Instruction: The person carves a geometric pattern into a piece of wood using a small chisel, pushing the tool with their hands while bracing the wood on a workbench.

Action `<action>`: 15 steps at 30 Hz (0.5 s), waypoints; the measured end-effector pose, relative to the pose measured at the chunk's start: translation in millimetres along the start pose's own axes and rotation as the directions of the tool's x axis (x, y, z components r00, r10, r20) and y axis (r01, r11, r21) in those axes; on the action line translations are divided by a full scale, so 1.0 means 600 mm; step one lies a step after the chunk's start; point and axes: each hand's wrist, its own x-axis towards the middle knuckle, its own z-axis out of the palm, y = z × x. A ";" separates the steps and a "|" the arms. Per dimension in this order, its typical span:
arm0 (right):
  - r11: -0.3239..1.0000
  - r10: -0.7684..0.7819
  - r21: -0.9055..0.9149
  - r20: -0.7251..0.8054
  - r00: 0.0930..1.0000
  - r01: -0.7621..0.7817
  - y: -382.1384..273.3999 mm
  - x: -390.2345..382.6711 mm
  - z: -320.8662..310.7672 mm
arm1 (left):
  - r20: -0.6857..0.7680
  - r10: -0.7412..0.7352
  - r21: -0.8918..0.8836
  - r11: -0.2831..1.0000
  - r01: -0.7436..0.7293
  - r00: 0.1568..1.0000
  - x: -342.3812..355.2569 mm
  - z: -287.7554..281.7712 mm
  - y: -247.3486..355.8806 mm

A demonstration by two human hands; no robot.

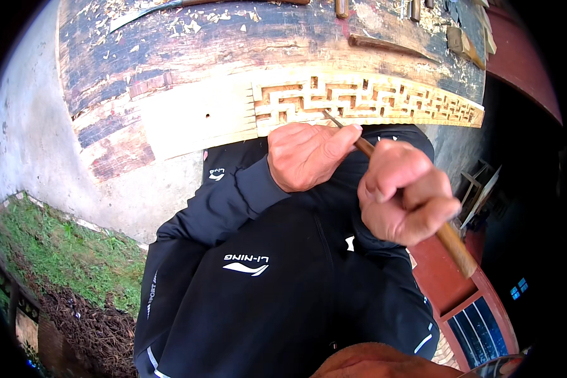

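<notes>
Evidently stiff and light, the slim wooden-handled carving chisel (409,195) sits clenched in the right hand (406,198); the left hand (309,154) pinches its shaft near the pale fretwork wooden panel (365,101); mid-handle seems the safest hold.

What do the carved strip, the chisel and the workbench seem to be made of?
Carved strip: pale raw wood, unfinished, with fresh-cut fretwork.
Chisel, gripped by both hands: brown smooth wooden handle; thin grey blade, probably steel.
Workbench: old dark wood, worn and stained, strewn with chips.
</notes>
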 end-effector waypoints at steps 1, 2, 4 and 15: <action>0.999 -0.035 -0.022 0.033 0.999 0.035 -0.001 0.000 -0.002 | 0.014 0.016 -0.028 0.999 -0.015 1.000 -0.001 -0.004 -0.001; 0.997 -0.068 -0.043 0.066 0.996 0.071 -0.002 0.000 -0.004 | 0.025 0.006 -0.019 1.000 -0.005 1.000 -0.006 -0.005 -0.002; 0.988 -0.146 -0.016 0.242 0.959 0.154 -0.004 0.009 -0.021 | 0.077 0.019 -0.029 0.999 -0.017 0.997 -0.005 -0.012 0.001; 0.973 -0.223 0.086 0.100 0.970 0.215 -0.001 -0.012 -0.016 | 0.097 0.030 -0.030 0.999 -0.027 0.995 -0.008 -0.005 -0.005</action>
